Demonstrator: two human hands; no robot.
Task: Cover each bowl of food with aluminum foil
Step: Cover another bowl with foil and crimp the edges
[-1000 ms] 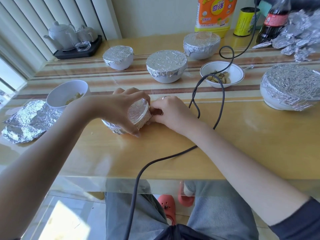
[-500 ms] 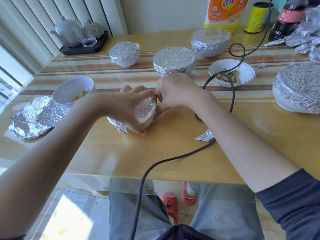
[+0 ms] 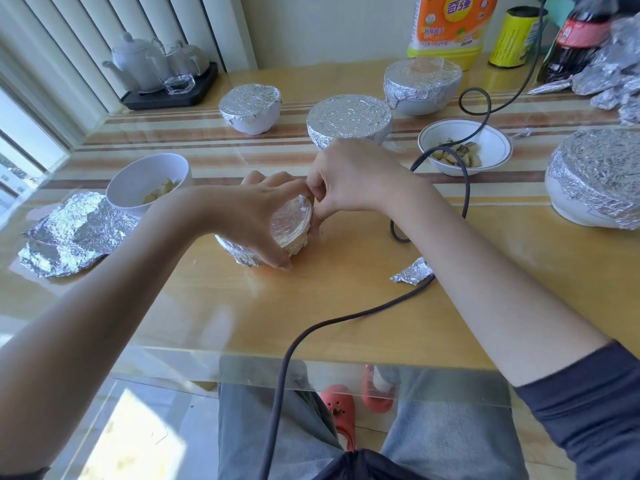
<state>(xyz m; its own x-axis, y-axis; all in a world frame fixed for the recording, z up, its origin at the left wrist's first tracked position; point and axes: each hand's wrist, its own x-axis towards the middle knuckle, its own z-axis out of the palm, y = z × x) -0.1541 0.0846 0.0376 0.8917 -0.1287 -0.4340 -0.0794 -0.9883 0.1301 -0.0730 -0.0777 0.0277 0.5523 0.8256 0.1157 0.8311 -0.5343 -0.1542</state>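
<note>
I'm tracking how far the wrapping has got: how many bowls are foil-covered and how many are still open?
Foil-covered bowls: 5 (small one held by both hands, back left, centre, back right, large far right)
Open white bowls of food: 2 (left, blue-rimmed right)
Total: 7

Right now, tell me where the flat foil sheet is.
In the head view, the foil sheet lies on the table's left edge, just left of the uncovered white bowl.

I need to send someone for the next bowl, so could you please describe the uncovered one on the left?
Start at the tea set in the far left corner and come toward the near edge. The open bowl sits beside a loose foil sheet; unlike the rimmed bowl, it is plain white.
</note>
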